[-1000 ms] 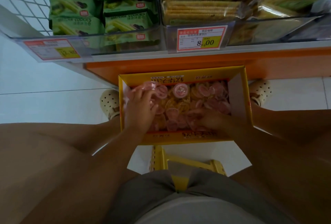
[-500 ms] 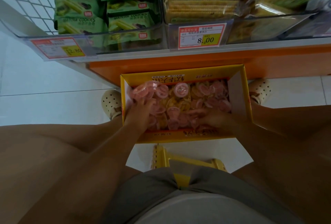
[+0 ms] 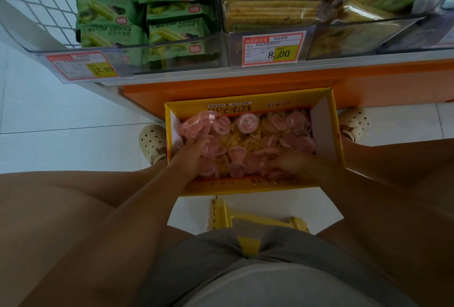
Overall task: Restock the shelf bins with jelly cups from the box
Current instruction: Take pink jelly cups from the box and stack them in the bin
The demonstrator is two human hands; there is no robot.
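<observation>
Both the left hand and right hand dig among jelly cups in the box, set close below the shelf for short reaches; whether either holds any, I cannot tell.

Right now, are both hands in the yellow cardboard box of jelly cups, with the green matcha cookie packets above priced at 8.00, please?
Not quite: in the head view the price tag under the green matcha cookie packets reads 12.80, not 8.00. The left hand and right hand are indeed in the yellow cardboard box of jelly cups.
</observation>
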